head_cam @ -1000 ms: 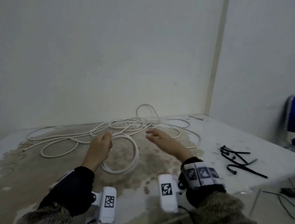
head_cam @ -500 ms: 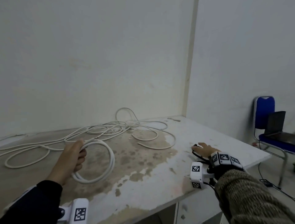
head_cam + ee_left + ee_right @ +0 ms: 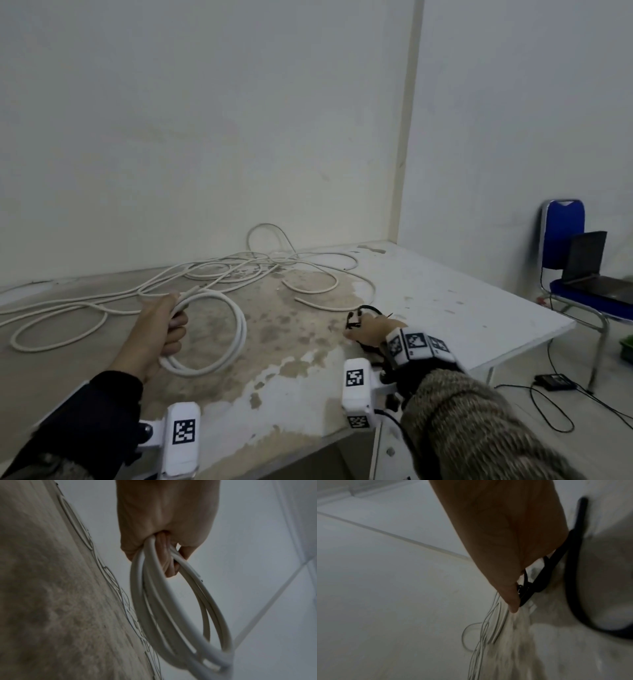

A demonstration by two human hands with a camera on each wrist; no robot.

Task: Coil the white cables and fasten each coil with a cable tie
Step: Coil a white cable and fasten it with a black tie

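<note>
White cable coil (image 3: 219, 329) hangs from the left hand (image 3: 161, 329), just above the stained part of the counter (image 3: 445, 308). The left hand's fingers (image 3: 169, 561) curl around several turns of the coil (image 3: 171, 615), gathered at the top of the loop; the left wrist view shows the turns passing through the closed fist (image 3: 164, 513). Loose white cables (image 3: 102, 301) lie uncoiled on the counter behind and to the left of the coil, running toward the wall. Further right, more loose loops lie tangled near the corner of the wall.

At the right, the right hand (image 3: 368, 330) rests low on the counter, well apart from the coil. Its fingers (image 3: 511, 599) pinch black cable ties (image 3: 363, 313) against the counter surface; the right wrist view shows the ties (image 3: 539, 577) under the fingertips. A blue chair (image 3: 565, 240) stands beyond the counter's right edge, carrying a dark laptop (image 3: 589, 260).
</note>
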